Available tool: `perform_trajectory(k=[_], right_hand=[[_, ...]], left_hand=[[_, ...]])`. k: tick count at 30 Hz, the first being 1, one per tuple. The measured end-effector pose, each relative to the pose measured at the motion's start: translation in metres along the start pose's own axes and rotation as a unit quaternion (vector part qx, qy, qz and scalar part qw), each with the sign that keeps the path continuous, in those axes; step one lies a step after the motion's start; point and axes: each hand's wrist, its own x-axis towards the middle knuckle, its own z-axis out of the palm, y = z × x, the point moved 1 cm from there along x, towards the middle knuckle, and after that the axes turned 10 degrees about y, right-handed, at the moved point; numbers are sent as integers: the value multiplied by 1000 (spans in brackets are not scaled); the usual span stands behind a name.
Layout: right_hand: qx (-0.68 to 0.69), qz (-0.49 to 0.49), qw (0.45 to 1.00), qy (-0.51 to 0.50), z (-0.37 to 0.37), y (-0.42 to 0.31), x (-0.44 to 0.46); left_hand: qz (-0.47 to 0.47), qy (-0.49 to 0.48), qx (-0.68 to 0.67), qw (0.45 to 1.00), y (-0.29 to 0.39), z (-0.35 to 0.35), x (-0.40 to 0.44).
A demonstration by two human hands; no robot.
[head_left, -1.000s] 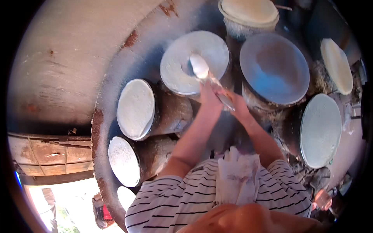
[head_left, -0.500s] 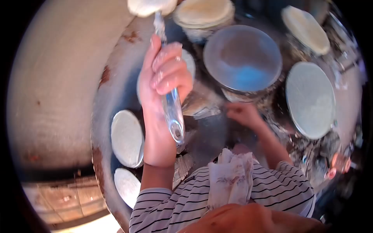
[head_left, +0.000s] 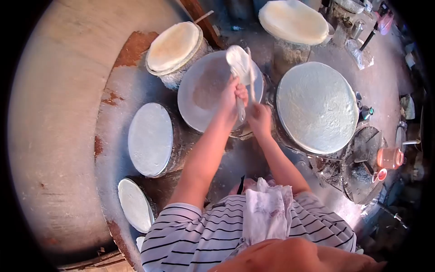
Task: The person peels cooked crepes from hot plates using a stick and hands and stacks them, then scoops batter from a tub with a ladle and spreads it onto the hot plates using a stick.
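My left hand (head_left: 232, 99) is closed round the handle of a metal ladle (head_left: 238, 62); its bowl is coated white and points away from me. Beside it, my right hand (head_left: 260, 119) is closed on a thin, whitish stick (head_left: 251, 80), slightly blurred, standing close to the ladle's bowl. Both tools are over a round grey pan (head_left: 197, 93) with a brownish middle. Right of my right hand is a wide round vessel (head_left: 317, 109), its top a pale, wet-looking, bubbly white.
Pale round discs lie stacked on a stand (head_left: 174, 47) at back left and on another (head_left: 294, 22) at back right. A white-topped round vessel (head_left: 150, 139) stands left, another pale disc (head_left: 135, 205) nearer me. A reddish jar (head_left: 389, 157) is at right.
The view has swung, showing more to the right. My left hand has moved with the ladle to above the grey pan. My right hand has come up beside it, now with the stick visible.
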Motion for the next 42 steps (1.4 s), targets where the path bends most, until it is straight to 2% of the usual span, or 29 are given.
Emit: perform_trajectory(k=[2, 4, 7, 10, 11, 14, 18, 21, 24, 26, 29, 31, 35, 38, 39, 41, 42], right_hand=[[-42, -69, 997, -3, 7, -14, 26], [-151, -109, 982, 10, -30, -29, 23], [-200, -119, 971, -45, -35, -26, 0], [-214, -175, 959, -59, 6, -35, 24], [-223, -166, 959, -53, 9, -37, 38], [-202, -167, 965, -26, -32, -29, 51], [-145, -171, 970, -92, -1, -29, 26], [-171, -206, 958, -106, 16, -35, 51], [-220, -212, 951, -40, -21, -24, 71], [-240, -243, 937, -73, -23, -22, 77], [-205, -287, 926, -132, 21, -25, 92], [-203, -319, 907, -184, 51, -27, 108], [-151, -346, 885, -273, 93, -36, 129], [-116, -369, 855, -346, 87, -44, 123], [-93, -370, 846, -373, 87, -44, 125], [-59, -388, 813, -431, 73, -42, 132], [-46, -412, 786, -458, 59, -47, 148]], left_hand=[[84, 21, 114, 990, 3, 10, 15], [86, 10, 181, 980, 21, -11, 53], [126, 64, 284, 948, 41, -16, 54], [220, 97, 361, 901, 48, -27, 58], [243, 113, 381, 885, 54, -35, 62], [255, 152, 457, 839, 77, -51, 47], [289, 182, 495, 799, 90, -84, 21], [308, 232, 531, 754, 95, -101, 7], [301, 254, 518, 759, 98, -115, -16], [304, 257, 486, 778, 91, -117, -26], [299, 304, 460, 779, 82, -107, -46], [384, 321, 470, 727, 77, -117, -48], [482, 330, 391, 711, 68, -108, -64], [434, 393, 342, 735, 47, -82, -89], [390, 413, 318, 759, 41, -62, -101], [390, 426, 356, 735, 22, -67, -109], [438, 416, 415, 681, 14, -96, -100]])
